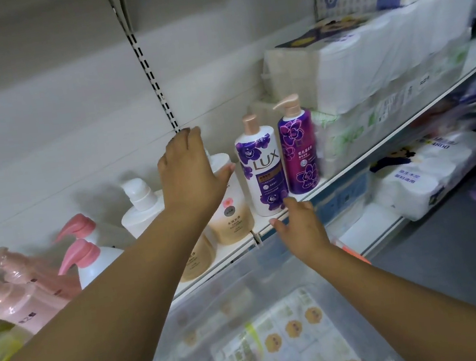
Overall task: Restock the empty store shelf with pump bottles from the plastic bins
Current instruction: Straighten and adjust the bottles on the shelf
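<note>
My left hand (190, 169) reaches over the shelf (242, 246) and closes around the top of a cream-and-gold pump bottle (230, 212), hiding its pump. Right of it stand a white LUX bottle (263, 170) and a purple flowered bottle (298, 149). A second gold bottle (198, 257) sits partly behind my left forearm. My right hand (299, 226) hovers at the shelf's front edge below the LUX bottle, fingers spread and holding nothing. Further left are a white bottle (142, 207), white bottles with pink pumps (90, 255) and pink bottles (26, 298).
A clear plastic bin (244, 272) stands below the shelf edge, a printed pack visible through it. Stacked tissue packs (383, 65) fill the shelf's right end. More tissue packs (427, 176) lie on the lower shelf. Grey floor (460, 270) shows at right.
</note>
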Tool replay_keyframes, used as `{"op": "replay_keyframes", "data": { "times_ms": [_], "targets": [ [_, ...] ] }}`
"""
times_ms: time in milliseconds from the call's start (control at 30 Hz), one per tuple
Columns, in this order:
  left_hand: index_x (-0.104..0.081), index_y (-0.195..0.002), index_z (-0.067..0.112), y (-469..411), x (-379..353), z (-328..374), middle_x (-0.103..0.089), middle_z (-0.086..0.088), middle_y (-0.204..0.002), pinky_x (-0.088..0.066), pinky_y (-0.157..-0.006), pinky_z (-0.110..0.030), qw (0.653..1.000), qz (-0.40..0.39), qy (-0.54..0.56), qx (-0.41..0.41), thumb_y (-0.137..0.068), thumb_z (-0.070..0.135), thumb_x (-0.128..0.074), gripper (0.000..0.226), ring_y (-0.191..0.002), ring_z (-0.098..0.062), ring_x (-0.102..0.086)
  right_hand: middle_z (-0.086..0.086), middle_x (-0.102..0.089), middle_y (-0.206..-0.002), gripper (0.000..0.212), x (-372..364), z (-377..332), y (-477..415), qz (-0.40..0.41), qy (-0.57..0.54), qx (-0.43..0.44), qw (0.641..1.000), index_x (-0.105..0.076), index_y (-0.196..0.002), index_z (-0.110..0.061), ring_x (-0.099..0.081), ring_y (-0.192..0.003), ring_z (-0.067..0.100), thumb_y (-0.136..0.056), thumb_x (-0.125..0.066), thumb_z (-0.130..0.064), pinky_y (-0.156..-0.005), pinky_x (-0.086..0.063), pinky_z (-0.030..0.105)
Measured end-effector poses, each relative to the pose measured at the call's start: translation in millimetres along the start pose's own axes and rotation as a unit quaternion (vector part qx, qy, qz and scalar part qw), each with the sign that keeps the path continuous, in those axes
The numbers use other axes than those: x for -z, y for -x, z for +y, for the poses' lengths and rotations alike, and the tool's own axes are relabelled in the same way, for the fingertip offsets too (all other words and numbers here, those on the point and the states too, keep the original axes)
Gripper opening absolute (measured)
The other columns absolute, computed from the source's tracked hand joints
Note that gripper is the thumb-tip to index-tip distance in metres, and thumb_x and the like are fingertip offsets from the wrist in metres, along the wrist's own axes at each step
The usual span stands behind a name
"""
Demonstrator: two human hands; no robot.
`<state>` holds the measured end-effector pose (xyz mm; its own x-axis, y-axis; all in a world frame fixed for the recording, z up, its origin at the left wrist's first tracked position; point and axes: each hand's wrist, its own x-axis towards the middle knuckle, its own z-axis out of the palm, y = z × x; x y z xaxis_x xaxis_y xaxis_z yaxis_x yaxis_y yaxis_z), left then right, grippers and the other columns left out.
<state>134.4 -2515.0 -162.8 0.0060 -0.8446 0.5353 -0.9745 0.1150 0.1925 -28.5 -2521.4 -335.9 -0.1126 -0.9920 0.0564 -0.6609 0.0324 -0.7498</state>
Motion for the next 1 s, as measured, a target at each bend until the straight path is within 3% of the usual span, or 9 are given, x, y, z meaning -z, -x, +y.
{"op": "replay_keyframes", "data": {
  "times_ms": [300, 433, 767, 867, 1000],
  "targets": [
    [-0.032, -0.149, 0.021, -25.4, -5.3, 25.5, -0.062, -0.005, -0.131, -0.023, -0.115, -0.048, 0.991, -0.103, -0.061, -0.057, -0.09, 0.049, -0.065, 0.072, -0.126, -0.029, -0.051, 0.009, -0.05, -0.135, 0.064, 10.6, 14.7, -18.9, -0.007, 0.032, -0.01, 0.999, -0.044, -0.141, -0.018, -0.051, -0.125, 0.031, -0.09, -0.074, -0.042, -0.107, -0.047, 0.045],
    [-0.035, -0.146, 0.019, -35.9, -3.0, 28.1, -0.065, -0.005, -0.127, -0.037, -0.106, -0.044, 0.99, -0.121, -0.05, -0.056, -0.09, 0.049, -0.064, 0.069, -0.115, -0.03, -0.059, 0.007, -0.052, -0.136, 0.066, 7.4, 17.4, -25.0, -0.014, 0.038, 0.004, 0.999, -0.044, -0.142, -0.021, -0.051, -0.127, 0.03, -0.088, -0.074, -0.045, -0.11, -0.045, 0.047],
    [-0.043, -0.136, 0.021, -60.1, -16.9, 39.6, -0.066, -0.004, -0.121, -0.052, -0.083, -0.042, 0.981, -0.178, -0.028, -0.064, -0.083, 0.047, -0.072, 0.066, -0.106, -0.029, -0.061, 0.004, -0.057, -0.127, 0.068, 0.2, 12.2, -40.4, 0.027, 0.002, -0.006, 1.0, -0.052, -0.13, -0.022, -0.058, -0.117, 0.028, -0.078, -0.077, -0.06, -0.103, -0.051, 0.045],
    [-0.049, -0.13, 0.019, -63.3, -25.2, 44.1, -0.067, -0.006, -0.113, -0.052, -0.076, -0.039, 0.982, -0.166, -0.048, -0.081, -0.084, 0.04, -0.074, 0.056, -0.097, -0.028, -0.062, 0.002, -0.064, -0.119, 0.071, -2.7, 11.8, -42.6, 0.059, 0.018, -0.003, 0.998, -0.057, -0.122, -0.021, -0.061, -0.11, 0.024, -0.073, -0.074, -0.07, -0.097, -0.054, 0.042],
    [-0.045, -0.133, 0.015, -65.0, -25.9, 45.4, -0.067, -0.01, -0.112, -0.048, -0.07, -0.037, 0.978, -0.158, -0.089, -0.104, -0.085, 0.031, -0.074, 0.059, -0.094, -0.03, -0.062, 0.002, -0.066, -0.115, 0.075, -3.8, 11.0, -45.6, 0.073, 0.045, 0.006, 0.996, -0.058, -0.118, -0.02, -0.062, -0.106, 0.023, -0.071, -0.072, -0.075, -0.091, -0.055, 0.038]
  ]
}}
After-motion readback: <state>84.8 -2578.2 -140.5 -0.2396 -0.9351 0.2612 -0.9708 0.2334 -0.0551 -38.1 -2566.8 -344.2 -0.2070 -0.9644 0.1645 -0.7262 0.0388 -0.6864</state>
